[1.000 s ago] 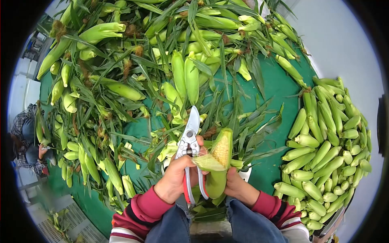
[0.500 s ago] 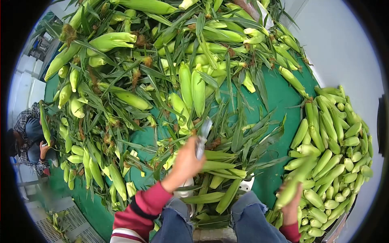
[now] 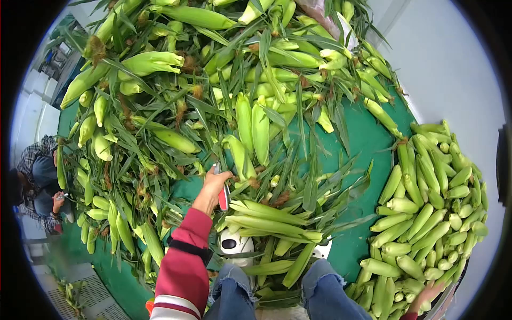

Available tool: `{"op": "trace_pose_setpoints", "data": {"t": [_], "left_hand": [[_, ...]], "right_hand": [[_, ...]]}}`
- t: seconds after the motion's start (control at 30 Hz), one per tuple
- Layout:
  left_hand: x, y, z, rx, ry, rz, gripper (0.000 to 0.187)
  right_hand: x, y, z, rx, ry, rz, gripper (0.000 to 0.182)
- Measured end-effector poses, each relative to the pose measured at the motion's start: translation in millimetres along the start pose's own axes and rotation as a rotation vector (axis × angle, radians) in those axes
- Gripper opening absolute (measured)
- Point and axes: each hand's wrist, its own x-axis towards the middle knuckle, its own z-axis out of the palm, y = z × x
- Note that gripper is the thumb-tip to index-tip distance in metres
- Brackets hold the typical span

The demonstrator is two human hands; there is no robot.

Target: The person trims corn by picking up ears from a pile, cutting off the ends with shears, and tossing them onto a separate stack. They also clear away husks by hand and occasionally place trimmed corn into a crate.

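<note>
My left hand is closed around a hand tool with grey metal and red parts, its exact kind partly hidden by the fingers. Just beyond it, green corn ears in their husks lie among long leaves. Stripped husks and leaves are heaped between my knees, right beside the tool. Far over at the lower right, my right hand rests at the edge of a pile of trimmed corn, its fingers stretched over the ears with none lifted in them.
A large heap of unhusked corn covers the green floor ahead and left. White shoes show under the husks. A pale wall bounds the right. At the far left sits another person holding a small tool.
My right hand has let go of a corn ear and moved down and right over the pile. My left hand, with the tool, has shifted left and up, away from the husks.
</note>
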Motion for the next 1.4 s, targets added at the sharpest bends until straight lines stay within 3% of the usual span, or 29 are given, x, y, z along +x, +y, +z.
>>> {"op": "trace_pose_setpoints", "data": {"t": [0.07,0.1,0.17,0.2,0.23,0.3,0.33,0.37,0.43,0.53,0.63,0.67,0.7,0.77,0.93,0.97,1.07,1.13,1.2,1.27,1.3,1.37,1.4], "left_hand": [[-10.4,-7.6,4.5,0.194,-0.014,0.137,0.042],[-10.8,-6.9,8.6,0.281,-0.021,0.222,0.043],[-19.9,-8.5,18.1,0.616,0.159,0.279,0.056],[-35.8,-5.2,26.5,0.586,0.167,0.26,0.058],[-51.2,-5.7,33.5,0.563,0.179,0.238,0.06],[-80.6,-16.6,42.7,0.73,0.099,0.129,0.064],[-88.7,-33.9,39.8,0.645,0.026,0.218,0.065],[-102.4,-30.2,45.7,0.789,0.128,0.327,0.062],[-106.1,-35.9,38.8,0.561,0.161,0.246,0.057],[-121.0,-18.6,15.4,0.299,0.308,0.191,0.047],[-132.9,5.1,-13.0,0.175,0.368,0.065,0.044],[-131.3,1.5,-23.6,0.098,0.371,0.046,0.041],[-136.4,6.6,-25.8,0.065,0.357,0.043,0.04],[-148.9,18.5,-23.2,-0.011,0.316,0.032,0.038],[-147.6,2.0,-7.5,0.028,0.228,0.371,0.033],[-150.7,5.5,0.0,0.08,0.181,0.381,0.034],[-171.9,30.4,25.2,0.122,-0.006,0.399,0.037],[-189.6,51.3,42.5,0.077,-0.212,0.215,0.04],[-200.5,54.9,53.4,-0.027,-0.383,0.034,0.049],[-211.2,57.3,61.6,-0.02,-0.516,-0.023,0.057],[-214.0,56.0,64.1,-0.013,-0.58,-0.056,0.061],[-213.0,48.6,62.2,0.329,-0.725,0.091,0.075],[-214.5,46.2,59.4,0.483,-0.757,0.157,0.077]], "right_hand": [[-6.8,-158.8,9.6,0.598,-0.343,-0.045,0.046],[-19.5,-242.8,6.8,0.665,-0.349,-0.275,0.043],[-57.9,-403.5,-11.8,1.447,-0.763,-0.118,0.042],[-60.4,-485.8,-48.9,1.245,-0.62,-0.672,0.04],[-64.9,-550.4,-86.9,1.261,-0.672,-0.83,0.037],[-112.4,-651.0,-91.7,1.667,-0.789,-0.835,0.035],[-137.1,-692.7,-91.5,1.717,-0.918,-0.771,0.031],[-169.0,-729.6,-84.5,1.723,-0.986,-0.664,0.027],[-222.9,-775.0,-73.6,1.44,-1.034,-0.635,0.033],[-250.0,-757.4,-87.5,1.11,-0.982,-0.699,0.049],[-236.8,-769.5,-68.7,1.026,-1.503,-0.71,0.069],[-230.3,-771.0,-57.4,1.18,-1.764,-0.454,0.077],[-203.4,-758.4,-73.0,1.37,-2.024,-0.096,0.066],[-182.2,-732.7,-77.7,1.657,-2.032,0.124,0.063],[-106.5,-650.8,-137.1,2.224,-2.254,0.261,0.065],[-100.7,-639.1,-140.6,2.254,-2.21,0.205,0.062],[-96.1,-612.3,-147.7,2.176,-2.061,0.408,0.06],[-100.6,-594.6,-149.6,2.124,-1.914,0.545,0.057],[-98.5,-578.8,-152.4,2.111,-1.904,0.677,0.053],[-102.3,-561.3,-140.4,1.989,-1.861,0.783,0.048],[-93.9,-553.9,-148.9,1.944,-1.895,0.63,0.052],[-99.8,-535.0,-141.1,1.741,-1.692,0.097,0.062],[-101.0,-526.2,-142.1,1.695,-1.724,-0.039,0.063]]}}
